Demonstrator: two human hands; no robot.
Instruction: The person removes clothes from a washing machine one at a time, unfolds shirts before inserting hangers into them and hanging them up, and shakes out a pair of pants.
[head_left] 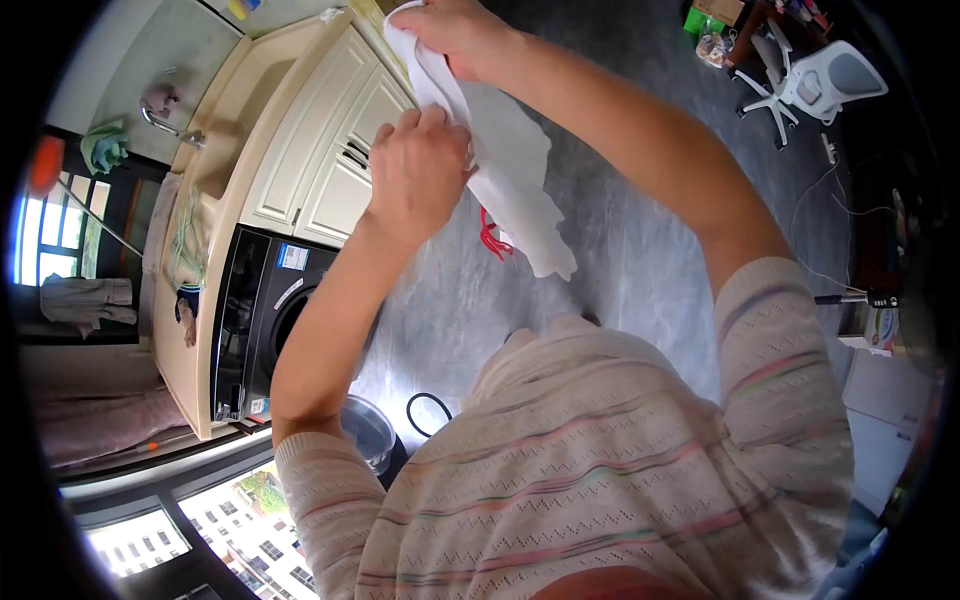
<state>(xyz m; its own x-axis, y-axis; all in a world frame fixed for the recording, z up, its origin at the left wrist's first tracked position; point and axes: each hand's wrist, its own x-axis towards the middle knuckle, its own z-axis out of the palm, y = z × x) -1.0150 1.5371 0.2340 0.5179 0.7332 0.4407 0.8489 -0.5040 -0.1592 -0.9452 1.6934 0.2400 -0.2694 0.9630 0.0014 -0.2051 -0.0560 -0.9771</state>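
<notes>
A white cloth (510,170) with a wavy lower edge hangs in front of me, its upper edge bunched into a thick fold. My left hand (418,170) is closed with the fingers curled over that fold. Farther up along the same edge, my right hand (465,38) is shut on the cloth too, the thumb lying over it. Red strings (493,238) dangle at the cloth's left side; where they are attached is hidden. The fingertips of the left hand are out of sight behind the cloth.
Left of me run cream cabinets (335,150) under a counter with a sink (235,140) and faucet (172,125). A dark washing machine (265,310) stands below the counter. A clear bucket (368,432) is near my left elbow. A white office chair (815,90) stands far right.
</notes>
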